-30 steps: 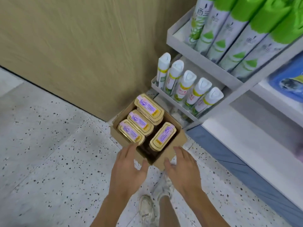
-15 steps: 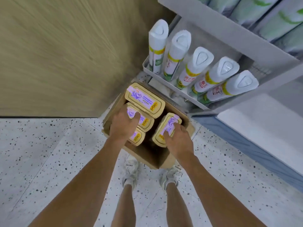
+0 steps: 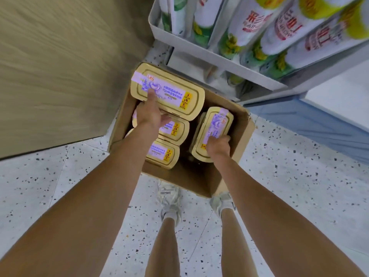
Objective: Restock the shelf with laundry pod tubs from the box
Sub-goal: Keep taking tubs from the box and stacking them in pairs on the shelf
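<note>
An open cardboard box [image 3: 242, 134] stands on the floor between a wood-look wall and the shelf unit. Several gold-lidded laundry pod tubs with purple labels lie in it. My left hand [image 3: 150, 114] rests across the far tub [image 3: 175, 92], index finger stretched over its lid, palm over the middle tub [image 3: 176, 128]. Nearer lies a third tub [image 3: 162, 154]. My right hand [image 3: 218, 145] clasps the near end of the right tub [image 3: 213, 132], which stands tilted in the box, fingers curled over its edge.
White shelf trays [image 3: 217, 54] with upright spray bottles [image 3: 249, 23] hang just beyond the box. A low white shelf with a blue base [image 3: 311, 124] runs to the right. My feet in pale sneakers [image 3: 169, 198] stand on speckled floor right behind the box.
The view has dropped closer to the box. My left hand moved from the middle tub forward onto the far tub. My right hand stays on the right tub, lower on its near end.
</note>
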